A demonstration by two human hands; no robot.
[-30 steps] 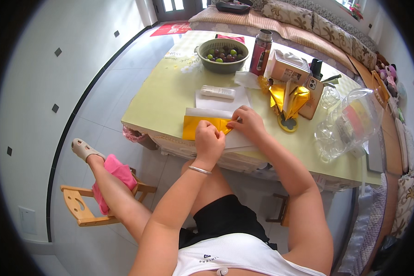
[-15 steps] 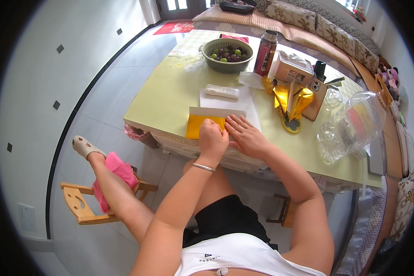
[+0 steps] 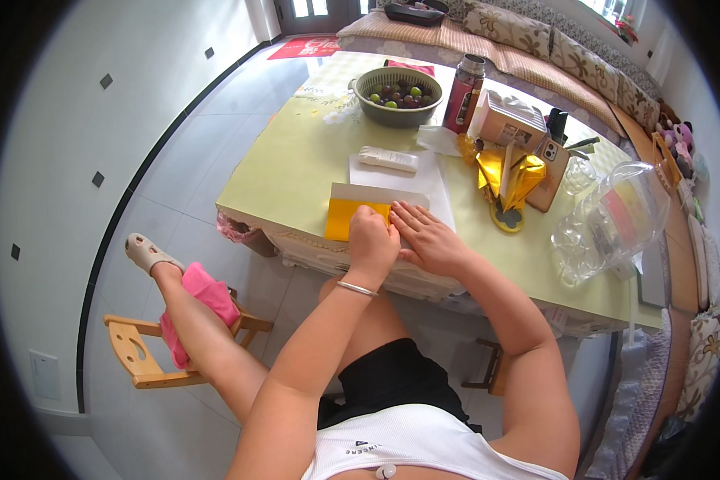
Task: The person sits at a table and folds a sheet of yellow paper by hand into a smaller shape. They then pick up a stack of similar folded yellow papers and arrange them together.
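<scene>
Left hand [image 3: 372, 240] — curled into a loose fist — presses the folded yellow paper sheet [image 3: 350, 216]; right hand [image 3: 426, 236] lies flat, fingers spread, beside it.

bright daylight | soft shadows | sharp centre | fisheye-bent, dark-vignetted edges

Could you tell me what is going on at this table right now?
A person seated at a pale green table is working a sheet of gold paper with a white folded edge. The left hand is closed in a fist pressing on the paper, and the right hand lies flat beside it, holding it down. Farther back are a white sheet, a bowl of fruit, a red flask and crumpled gold foil shapes.
</scene>
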